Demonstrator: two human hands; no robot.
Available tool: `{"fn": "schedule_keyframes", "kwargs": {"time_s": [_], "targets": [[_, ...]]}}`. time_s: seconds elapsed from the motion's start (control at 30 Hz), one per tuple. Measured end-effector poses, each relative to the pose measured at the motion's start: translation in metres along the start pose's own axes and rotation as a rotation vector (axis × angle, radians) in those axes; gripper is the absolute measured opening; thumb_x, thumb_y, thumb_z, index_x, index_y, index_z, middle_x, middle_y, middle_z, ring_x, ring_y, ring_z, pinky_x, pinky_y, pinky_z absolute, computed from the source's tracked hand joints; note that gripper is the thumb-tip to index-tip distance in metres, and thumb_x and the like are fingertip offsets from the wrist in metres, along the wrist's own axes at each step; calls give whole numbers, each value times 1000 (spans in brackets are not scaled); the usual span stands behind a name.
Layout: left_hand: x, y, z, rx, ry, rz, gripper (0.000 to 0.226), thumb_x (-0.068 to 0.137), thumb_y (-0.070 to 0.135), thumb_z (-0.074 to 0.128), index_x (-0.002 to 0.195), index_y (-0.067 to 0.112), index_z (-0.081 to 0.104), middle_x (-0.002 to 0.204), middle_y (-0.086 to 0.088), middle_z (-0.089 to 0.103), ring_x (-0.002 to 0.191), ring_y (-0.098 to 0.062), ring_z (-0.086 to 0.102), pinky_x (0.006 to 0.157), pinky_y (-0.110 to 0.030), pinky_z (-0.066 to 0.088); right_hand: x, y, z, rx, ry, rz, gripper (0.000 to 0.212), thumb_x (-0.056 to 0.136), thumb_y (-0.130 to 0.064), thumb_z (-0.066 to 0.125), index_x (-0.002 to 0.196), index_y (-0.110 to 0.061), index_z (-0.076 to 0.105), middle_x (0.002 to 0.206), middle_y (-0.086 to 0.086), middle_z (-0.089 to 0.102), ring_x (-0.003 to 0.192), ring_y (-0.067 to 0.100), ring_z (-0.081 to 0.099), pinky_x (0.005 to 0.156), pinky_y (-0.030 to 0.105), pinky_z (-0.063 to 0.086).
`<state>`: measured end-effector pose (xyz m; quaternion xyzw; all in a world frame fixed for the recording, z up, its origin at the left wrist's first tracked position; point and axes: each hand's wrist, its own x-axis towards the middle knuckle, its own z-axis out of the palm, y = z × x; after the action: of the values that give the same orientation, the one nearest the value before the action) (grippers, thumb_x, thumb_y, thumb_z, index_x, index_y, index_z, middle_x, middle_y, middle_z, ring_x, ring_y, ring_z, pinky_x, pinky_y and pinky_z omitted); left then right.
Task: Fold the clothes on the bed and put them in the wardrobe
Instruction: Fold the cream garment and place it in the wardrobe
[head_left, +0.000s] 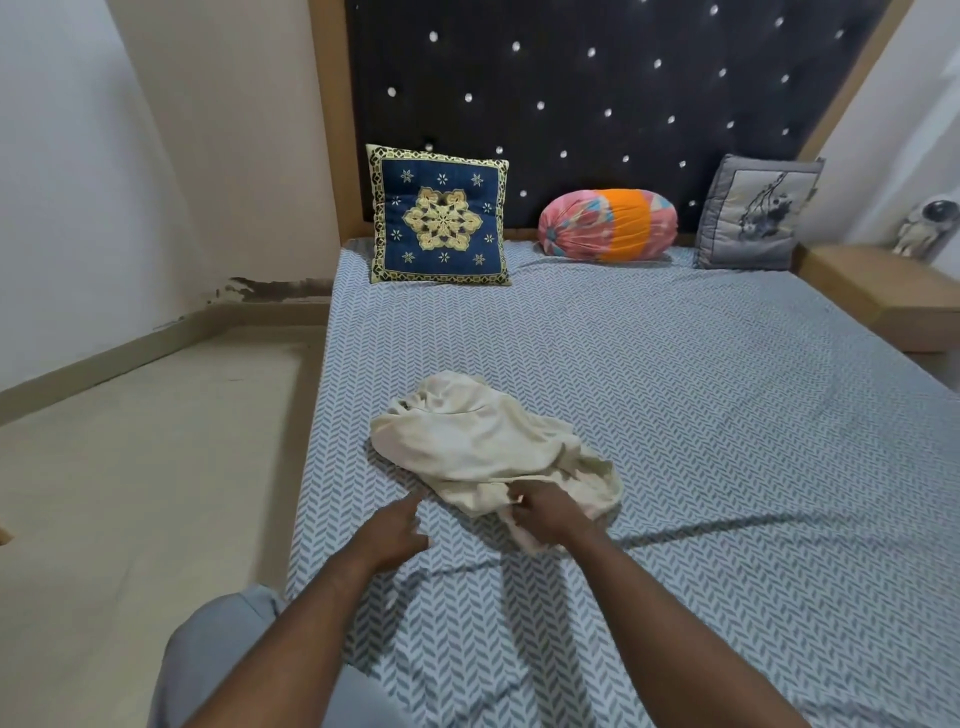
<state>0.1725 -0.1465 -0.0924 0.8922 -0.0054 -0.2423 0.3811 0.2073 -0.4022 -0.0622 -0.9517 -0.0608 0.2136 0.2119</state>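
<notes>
1. The bed (675, 389) fills most of the view. Only one piece of clothing lies on it, so little of the task looks finished. No wardrobe is in sight.
2. The cream garment (478, 447) lies crumpled on the bed's left half, nearer the foot than the headboard. It is bunched up with no flat fold yet, so folding has barely begun and putting it away is still to come.
3. Three cushions stand at the head of the bed: a blue patterned cushion (439, 215), a pink and orange bolster (608, 224) and a grey cushion (753, 215). None of them is part of the job.
4. The right hand (550, 514) has its fingers curled into the garment's edge nearest the foot of the bed and pinches the cloth.
5. The left hand (395, 535) is just beside that same edge with its forefinger stretched toward it. It holds nothing, and I cannot tell whether it touches the cloth.
</notes>
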Motion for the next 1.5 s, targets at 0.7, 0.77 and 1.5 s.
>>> {"fn": "schedule_keyframes", "kwargs": {"time_s": [0.7,0.77,1.5], "targets": [[-56,-49,-29,-104,370,-67,33,82,25,51,107,24,73,117,4,68,111,-19,60,92,-29,44,-35,-17,46,433,240,306,8,81,-21,60,89,-20,59,93,7,65,89,27,64,79,37,53],[-55,-52,-29,-126,424,-100,46,73,22,44,110,16,71,112,2,64,109,-20,58,90,-30,41,-38,4,51,357,352,496,37,80,-31,64,113,-18,54,117,8,56,111,31,58,86,38,47],[-49,-62,-18,-35,530,-442,33,84,10,54,116,4,53,119,-26,56,108,-43,55,87,-41,45,-37,22,66,617,184,352,27,79,-22,62,102,-14,54,100,8,62,91,26,60,75,34,48]]}}
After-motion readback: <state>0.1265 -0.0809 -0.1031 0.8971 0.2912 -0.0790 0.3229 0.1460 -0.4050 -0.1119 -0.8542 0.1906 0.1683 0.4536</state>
